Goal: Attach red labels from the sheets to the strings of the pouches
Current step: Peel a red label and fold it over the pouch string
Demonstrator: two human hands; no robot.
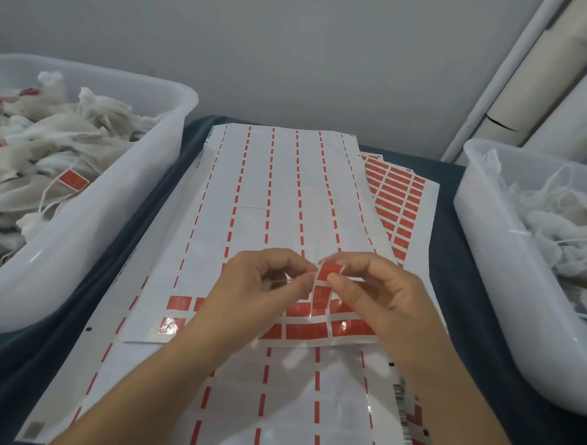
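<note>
Two hands meet over the middle of the worktop, which is draped in dark blue cloth. Right hand: thumb and forefinger closed in a grip on a red label, which is lifted clear of the sheet and stands roughly upright between the two hands. Left hand: fingers curled, fingertips pinched right against the label's left edge; a thin pale string seems to run across under those fingers, though it is too fine to trace with certainty.

Beneath the hands lies a label sheet stretching toward the far edge of the worktop. Most of it is peeled bare, leaving white backing with dashed red lines, and only a couple of rows of remaining labels run along its near end. Its near edge overlaps another stripped sheet that reaches the near edge. A fuller sheet of red labels pokes out from under the top one toward the right.

At the left edge of the worktop sits a translucent left tub heaped with gauzy pouches, several already carrying red tags. At the right edge a matching right tub holds unlabelled pouches with loose white strings.
</note>
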